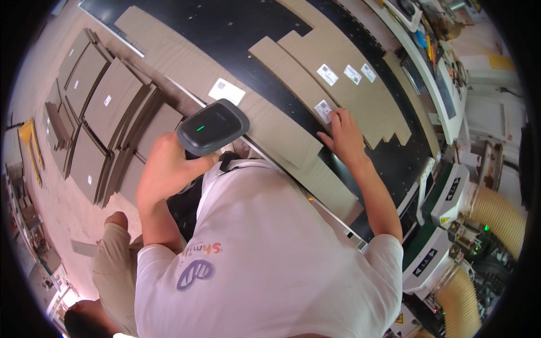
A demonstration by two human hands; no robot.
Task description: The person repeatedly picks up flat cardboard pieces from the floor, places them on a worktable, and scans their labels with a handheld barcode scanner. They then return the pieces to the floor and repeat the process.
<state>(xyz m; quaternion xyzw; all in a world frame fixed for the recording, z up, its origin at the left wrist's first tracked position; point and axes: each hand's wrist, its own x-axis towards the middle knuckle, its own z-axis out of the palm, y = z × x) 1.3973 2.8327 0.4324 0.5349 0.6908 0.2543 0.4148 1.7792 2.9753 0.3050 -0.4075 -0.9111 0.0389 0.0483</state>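
Observation:
My left hand (169, 169) grips a black handheld barcode scanner (213, 126) by its handle, which my fingers mostly hide. A green light glows on top of the scanner. Just beyond its head, a white printed label (227, 91) lies on a long wood-grain panel (262, 114). My right hand (347, 137) rests its fingertips at the near end of a narrow panel (291, 72), beside a label (323, 110) on it. The thumb is spread apart over the black table. Against that strip lies a wider group of panels (351, 50) bearing several labels.
Stacked panels (114, 97) stand on the floor at left, near a yellow pallet jack (29, 139). The black table (219, 25) has a metal edge. Machine housings (448, 198) with ribbed hoses (494, 211) stand at right. Another person (114, 279) is low at left behind me.

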